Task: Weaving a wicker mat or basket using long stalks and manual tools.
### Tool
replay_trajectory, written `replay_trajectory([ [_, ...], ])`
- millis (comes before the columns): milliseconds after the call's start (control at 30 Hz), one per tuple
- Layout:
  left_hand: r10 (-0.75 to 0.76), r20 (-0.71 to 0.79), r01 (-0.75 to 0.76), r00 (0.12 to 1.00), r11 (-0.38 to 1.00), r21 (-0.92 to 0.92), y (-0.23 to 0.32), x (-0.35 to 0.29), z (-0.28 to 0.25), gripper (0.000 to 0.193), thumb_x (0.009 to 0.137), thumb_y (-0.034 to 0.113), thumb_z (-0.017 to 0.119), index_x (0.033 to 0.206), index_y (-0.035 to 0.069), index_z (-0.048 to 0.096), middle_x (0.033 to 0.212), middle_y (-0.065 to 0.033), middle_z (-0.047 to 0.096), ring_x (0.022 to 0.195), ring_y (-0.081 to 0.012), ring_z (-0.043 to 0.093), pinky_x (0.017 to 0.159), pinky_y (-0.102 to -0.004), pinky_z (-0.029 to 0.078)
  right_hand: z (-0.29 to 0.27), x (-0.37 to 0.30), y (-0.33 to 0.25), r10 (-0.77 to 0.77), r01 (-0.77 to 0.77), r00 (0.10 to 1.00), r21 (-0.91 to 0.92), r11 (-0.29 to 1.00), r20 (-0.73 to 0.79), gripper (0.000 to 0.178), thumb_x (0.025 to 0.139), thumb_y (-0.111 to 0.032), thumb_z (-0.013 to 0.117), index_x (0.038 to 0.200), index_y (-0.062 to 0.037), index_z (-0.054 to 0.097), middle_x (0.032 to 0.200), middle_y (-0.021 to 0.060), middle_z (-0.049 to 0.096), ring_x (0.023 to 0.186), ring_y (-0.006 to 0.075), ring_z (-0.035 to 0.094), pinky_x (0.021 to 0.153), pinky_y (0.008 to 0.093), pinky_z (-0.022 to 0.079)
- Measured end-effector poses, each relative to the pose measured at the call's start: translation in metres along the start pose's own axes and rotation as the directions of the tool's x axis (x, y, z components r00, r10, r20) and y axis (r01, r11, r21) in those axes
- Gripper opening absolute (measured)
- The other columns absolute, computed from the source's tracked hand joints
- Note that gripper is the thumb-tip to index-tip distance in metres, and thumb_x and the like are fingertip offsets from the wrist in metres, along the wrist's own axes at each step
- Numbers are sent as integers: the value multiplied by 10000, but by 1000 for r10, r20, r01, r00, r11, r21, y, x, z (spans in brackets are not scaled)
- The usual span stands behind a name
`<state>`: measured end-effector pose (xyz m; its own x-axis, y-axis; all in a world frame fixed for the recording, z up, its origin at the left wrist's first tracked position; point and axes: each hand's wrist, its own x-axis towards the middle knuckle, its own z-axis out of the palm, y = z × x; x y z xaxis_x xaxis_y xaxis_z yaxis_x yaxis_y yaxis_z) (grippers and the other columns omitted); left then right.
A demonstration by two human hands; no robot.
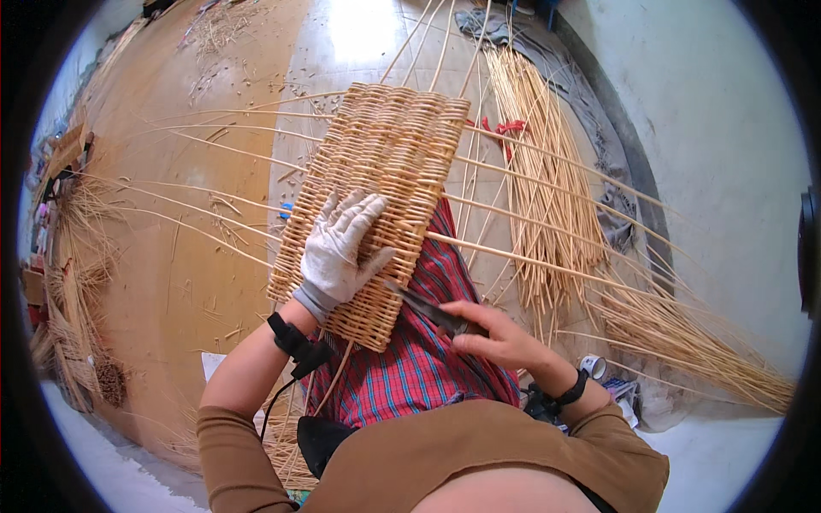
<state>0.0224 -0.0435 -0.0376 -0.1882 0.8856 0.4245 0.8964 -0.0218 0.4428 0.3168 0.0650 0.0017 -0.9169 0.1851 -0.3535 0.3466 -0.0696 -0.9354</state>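
Observation:
A flat woven wicker panel (385, 162) rests on my lap over red plaid cloth (419, 359), with long loose stakes sticking out from its edges. My left hand (338, 248), in a white work glove, lies flat with fingers spread on the panel's near half. My right hand (496, 338), bare, grips dark metal shears (428, 308) whose tips point at the panel's near right edge, beside the gloved thumb. Both wrists carry black bands.
A bundle of straight willow rods (547, 179) lies on the floor to the right, with more rods (693, 342) fanned toward the white wall. Red cord (505, 128) lies by the bundle. Dry stalks (77, 282) are piled at left on the wooden floor (197, 171).

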Motion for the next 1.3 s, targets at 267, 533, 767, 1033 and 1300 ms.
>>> replay_trajectory([
  [267,134,100,-136,986,991,18,-2,1,-3,908,788,615,774,1502,120,511,1516,-124,541,1468,-370,427,1268,-533,251,-23,-12,-1,4,-43,989,-268,962,-145,525,1004,-151,623,1518,-135,517,1348,90,677,998,162,695,914,334,550],
  [533,185,185,-195,965,980,35,-6,6,-3,1018,721,741,707,1513,130,516,1525,-123,528,1481,-357,410,1277,-544,231,-22,-2,11,-170,96,962,-320,942,-213,415,967,-117,657,1382,-125,668,1245,147,737,1131,259,720,999,347,539],
  [767,313,332,-349,890,936,53,-9,24,-2,1090,718,758,674,1535,64,470,1571,-150,468,1497,-359,385,1281,-582,160,-26,7,14,-193,130,960,-292,948,-201,415,952,-106,652,1364,-146,690,1177,163,751,1028,250,742,924,345,558],
  [1033,242,344,-260,907,966,6,-8,27,2,1102,711,756,685,1528,47,473,1591,-159,450,1515,-328,371,1290,-568,154,-48,14,-8,-111,48,985,-407,912,-131,423,916,-96,691,1331,-172,718,978,147,761,820,279,717,799,360,575],
  [1300,252,369,-257,895,966,-35,-14,31,6,1062,734,754,654,1521,60,491,1614,-142,433,1548,-306,311,1294,-586,133,-75,33,-5,-309,262,947,-763,591,87,482,860,-47,768,1308,-224,738,754,68,642,630,222,630,609,348,551],
])
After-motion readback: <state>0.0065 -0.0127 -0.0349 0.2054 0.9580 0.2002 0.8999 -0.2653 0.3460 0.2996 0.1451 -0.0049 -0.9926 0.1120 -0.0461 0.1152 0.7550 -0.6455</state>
